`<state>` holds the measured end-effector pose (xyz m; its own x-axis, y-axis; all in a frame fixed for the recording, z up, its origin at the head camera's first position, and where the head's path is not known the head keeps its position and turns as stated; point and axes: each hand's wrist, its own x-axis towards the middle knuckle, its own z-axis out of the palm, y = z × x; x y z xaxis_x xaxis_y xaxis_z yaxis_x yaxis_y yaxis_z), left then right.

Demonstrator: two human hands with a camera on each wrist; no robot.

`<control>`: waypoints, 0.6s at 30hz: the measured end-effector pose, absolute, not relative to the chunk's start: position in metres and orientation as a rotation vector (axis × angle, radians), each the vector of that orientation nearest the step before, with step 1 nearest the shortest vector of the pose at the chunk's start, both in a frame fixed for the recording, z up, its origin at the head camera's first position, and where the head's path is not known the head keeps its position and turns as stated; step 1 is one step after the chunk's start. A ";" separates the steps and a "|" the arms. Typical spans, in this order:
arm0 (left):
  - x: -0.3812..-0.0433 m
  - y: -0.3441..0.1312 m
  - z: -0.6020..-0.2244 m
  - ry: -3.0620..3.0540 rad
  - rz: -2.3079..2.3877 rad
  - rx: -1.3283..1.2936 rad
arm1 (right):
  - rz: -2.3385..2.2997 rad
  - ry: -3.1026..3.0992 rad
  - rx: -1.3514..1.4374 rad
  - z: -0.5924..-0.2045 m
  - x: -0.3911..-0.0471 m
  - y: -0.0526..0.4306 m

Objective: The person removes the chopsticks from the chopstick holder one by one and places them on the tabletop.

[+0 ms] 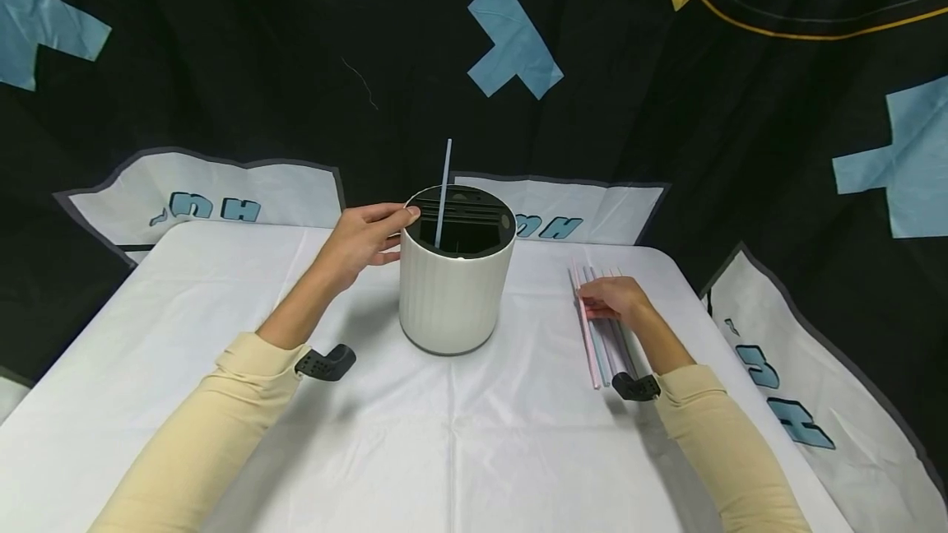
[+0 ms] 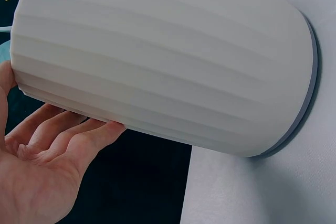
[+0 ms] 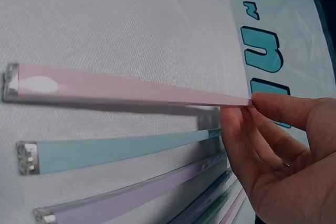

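Observation:
A white ribbed bin [image 1: 453,303] with a dark rim stands upright on the table, and a pale blue stick [image 1: 444,187] leans up out of its mouth. My left hand [image 1: 363,241] holds the bin at its upper left, thumb over the rim and fingertips against the outer wall [image 2: 157,61]. At the right, my right hand [image 1: 613,300] pinches a thin pink straw-like stick [image 3: 105,83] with silvery ends between thumb and fingers. Beside it in the right wrist view lie a light blue stick [image 3: 126,150], a lilac stick [image 3: 115,203] and several more, partly behind the fingers.
A white cloth covers the table [image 1: 474,451]. Behind it hangs a black backdrop [image 1: 296,72] with blue and yellow shapes. White printed cloth [image 1: 785,385] hangs past the table's right edge.

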<state>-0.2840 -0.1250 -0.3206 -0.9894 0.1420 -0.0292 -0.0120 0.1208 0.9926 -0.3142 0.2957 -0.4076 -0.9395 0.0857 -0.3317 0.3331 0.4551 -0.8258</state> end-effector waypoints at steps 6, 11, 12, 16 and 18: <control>-0.285 -0.125 -0.321 2.261 1.998 0.129 | -1.475 2.470 0.346 -0.408 -0.313 0.294; -0.286 -0.125 -0.322 2.264 1.992 0.137 | -1.466 2.483 0.368 -0.409 -0.312 0.296; -0.286 -0.125 -0.322 2.267 1.990 0.138 | -1.463 2.491 0.367 -0.409 -0.312 0.296; -0.286 -0.125 -0.322 2.277 1.984 0.142 | -1.433 2.531 0.394 -0.407 -0.312 0.298; -0.285 -0.126 -0.321 2.280 1.985 0.142 | -1.420 2.537 0.393 -0.404 -0.311 0.299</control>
<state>-0.2852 -0.1255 -0.3213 -0.9890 0.1459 -0.0257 -0.0054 0.1381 0.9904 -0.3111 0.2991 -0.4038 -0.9430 0.1292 -0.3068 0.3291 0.5009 -0.8005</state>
